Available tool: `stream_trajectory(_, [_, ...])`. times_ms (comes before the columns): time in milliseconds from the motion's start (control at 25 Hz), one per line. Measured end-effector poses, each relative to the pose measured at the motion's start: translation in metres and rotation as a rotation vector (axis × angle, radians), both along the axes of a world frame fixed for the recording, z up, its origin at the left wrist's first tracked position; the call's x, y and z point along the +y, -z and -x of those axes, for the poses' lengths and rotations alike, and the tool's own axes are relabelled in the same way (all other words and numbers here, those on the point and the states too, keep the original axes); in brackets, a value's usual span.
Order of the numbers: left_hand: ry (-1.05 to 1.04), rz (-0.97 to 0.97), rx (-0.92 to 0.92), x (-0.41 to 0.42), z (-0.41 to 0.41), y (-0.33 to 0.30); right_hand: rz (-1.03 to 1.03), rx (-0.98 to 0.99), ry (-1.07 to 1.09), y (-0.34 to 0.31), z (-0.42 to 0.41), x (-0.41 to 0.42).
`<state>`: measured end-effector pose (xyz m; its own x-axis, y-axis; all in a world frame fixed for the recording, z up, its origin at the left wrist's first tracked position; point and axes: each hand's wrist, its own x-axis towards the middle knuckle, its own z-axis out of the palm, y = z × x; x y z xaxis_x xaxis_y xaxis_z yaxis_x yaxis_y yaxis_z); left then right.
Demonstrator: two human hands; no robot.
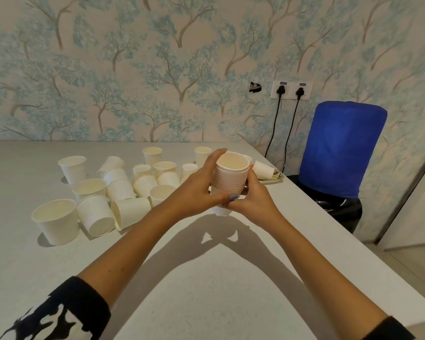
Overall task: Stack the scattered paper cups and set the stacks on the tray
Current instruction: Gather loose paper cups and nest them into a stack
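Observation:
A stack of several nested white paper cups (231, 174) is held upright above the table, between both hands. My left hand (201, 190) wraps round its left side, thumb across the lower front. My right hand (253, 196) grips its lower right side. Several loose white cups (123, 192) lie scattered on the table to the left, some upright, some on their sides. A patterned tray (275, 179) lies behind the stack at the table's right edge, with a tipped cup (263, 169) on it; most of the tray is hidden.
The white table (206, 278) ends in a right edge that runs close past the tray. Beyond it stands a blue-covered water dispenser (339, 148), with two black plugs and cords (280, 123) on the wall. A large upright cup (55, 220) stands nearest at left.

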<state>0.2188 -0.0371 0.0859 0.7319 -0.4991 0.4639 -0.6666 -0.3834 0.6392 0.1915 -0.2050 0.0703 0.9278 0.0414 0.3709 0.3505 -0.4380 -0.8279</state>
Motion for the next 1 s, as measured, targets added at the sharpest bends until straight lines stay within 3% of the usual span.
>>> stream_trajectory(320, [-0.118, 0.109, -0.075, -0.069, -0.040, -0.017, 0.114, 0.055, -0.125, -0.029, -0.062, -0.092])
stream_trajectory(520, [-0.231, 0.209, -0.091, -0.085, -0.059, -0.026, 0.250, 0.104, 0.046, -0.027, -0.133, -0.158])
stream_trajectory(840, [-0.295, 0.203, -0.069, -0.093, -0.068, -0.015, 0.740, 0.148, 0.021, 0.016, -0.228, -0.187])
stream_trajectory(1000, [-0.309, 0.196, -0.033, -0.090, -0.074, -0.012, 0.852, 0.138, 0.008, 0.034, -0.242, -0.181])
